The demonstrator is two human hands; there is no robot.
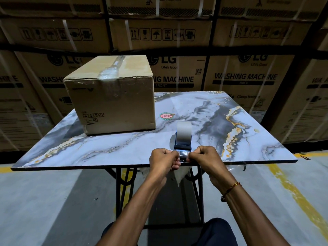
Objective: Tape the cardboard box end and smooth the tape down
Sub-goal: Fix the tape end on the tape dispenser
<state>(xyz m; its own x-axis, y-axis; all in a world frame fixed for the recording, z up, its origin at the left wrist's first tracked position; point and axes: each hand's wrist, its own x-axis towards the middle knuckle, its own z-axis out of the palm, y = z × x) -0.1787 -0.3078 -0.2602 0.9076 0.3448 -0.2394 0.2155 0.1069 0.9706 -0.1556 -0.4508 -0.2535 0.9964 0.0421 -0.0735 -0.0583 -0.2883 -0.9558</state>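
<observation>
Marbled counter: pale blue-white slab with grey veining and gold streaks, heaviest toward its right edge. Thin dark edge all round. A round red-and-green sticker sits near the counter's centre, lettering upside down from this side. Black metal legs with curved bracing show beneath the near edge.

Concrete floor, grey, with worn yellow lines: one running along under the near edge, another angling off toward lower right.

Behind the far edge, a wall of stacked cartons, strapped with white bands, printed "LG", "WASHING MACHINE", "FRONT" and "BACK", plus rows of handling symbols. Dark racking posts stand between the stacks.
</observation>
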